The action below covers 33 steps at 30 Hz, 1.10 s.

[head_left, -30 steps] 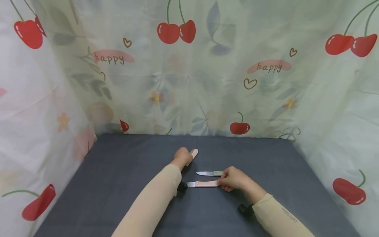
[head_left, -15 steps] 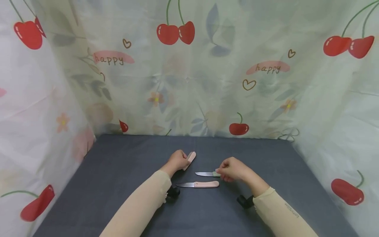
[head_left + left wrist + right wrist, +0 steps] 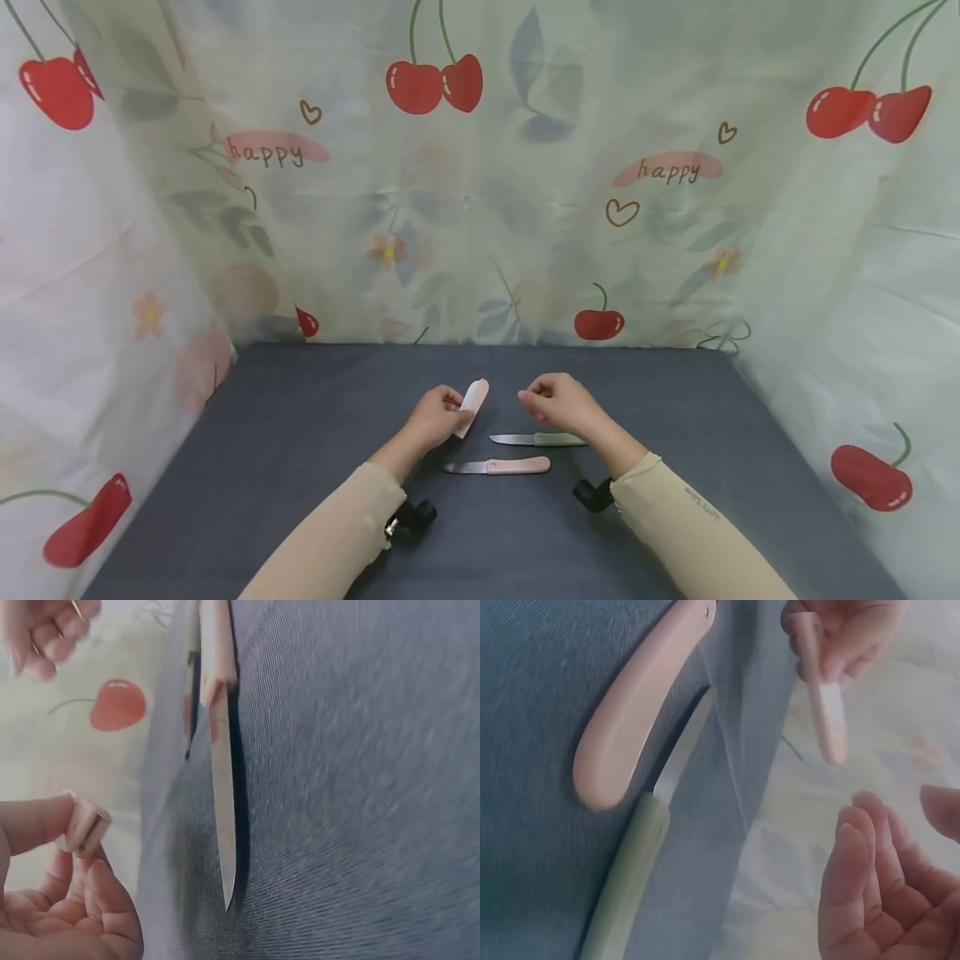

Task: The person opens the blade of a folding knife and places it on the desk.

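Observation:
My left hand [image 3: 433, 418] pinches a pink folding knife [image 3: 474, 405] between thumb and fingers, above the cloth. That knife looks folded, its blade lying along the handle, and it slants up and away to the right. Opposite it, my right hand [image 3: 562, 407] hovers with nothing in it; in the right wrist view its loosely bent fingers [image 3: 847, 862] stand apart from the thumb. Below the hands lie two unfolded knives, blades pointing left. One has a green handle [image 3: 557, 439], its end hidden by the right wrist; the nearer has a pink handle [image 3: 521, 466].
Dark grey cloth [image 3: 315, 467] covers the tabletop. A curtain [image 3: 465, 200] printed with cherries stands behind and along both sides. Black wrist cameras are strapped under both forearms, the left one [image 3: 416, 514] close to the nearer pink knife's tip.
My right hand has left the nearer pink knife, passed over the green one and risen toward the left hand. The left hand has drawn slightly back and left with its knife.

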Each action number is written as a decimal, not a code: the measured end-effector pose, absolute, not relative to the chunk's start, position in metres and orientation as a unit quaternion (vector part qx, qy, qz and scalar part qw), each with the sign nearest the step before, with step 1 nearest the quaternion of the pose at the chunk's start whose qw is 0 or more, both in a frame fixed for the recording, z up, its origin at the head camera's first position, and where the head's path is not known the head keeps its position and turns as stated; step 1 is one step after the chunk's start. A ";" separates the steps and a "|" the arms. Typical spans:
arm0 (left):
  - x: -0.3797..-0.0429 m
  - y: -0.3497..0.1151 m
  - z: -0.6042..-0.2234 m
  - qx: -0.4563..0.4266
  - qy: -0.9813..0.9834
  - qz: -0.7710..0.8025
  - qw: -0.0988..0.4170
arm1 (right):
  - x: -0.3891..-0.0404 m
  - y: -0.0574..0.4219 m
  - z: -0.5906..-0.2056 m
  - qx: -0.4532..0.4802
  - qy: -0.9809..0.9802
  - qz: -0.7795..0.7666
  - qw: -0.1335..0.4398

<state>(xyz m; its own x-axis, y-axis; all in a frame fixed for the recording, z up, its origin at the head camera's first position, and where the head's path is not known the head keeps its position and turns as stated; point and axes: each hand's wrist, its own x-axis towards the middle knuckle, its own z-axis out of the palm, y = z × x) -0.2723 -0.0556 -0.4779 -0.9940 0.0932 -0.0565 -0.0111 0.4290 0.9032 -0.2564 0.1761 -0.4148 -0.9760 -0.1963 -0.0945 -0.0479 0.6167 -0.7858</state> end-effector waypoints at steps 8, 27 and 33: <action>-0.255 -0.052 -0.471 0.031 0.807 0.587 0.053 | -0.263 0.158 -0.427 -0.076 0.869 -0.485 0.059; -0.229 -0.041 -0.471 0.068 0.746 0.660 0.050 | -0.262 0.124 -0.464 -0.072 0.800 -0.595 0.013; -0.233 -0.043 -0.479 0.079 0.773 0.629 0.029 | -0.260 0.122 -0.468 -0.085 0.795 -0.600 0.023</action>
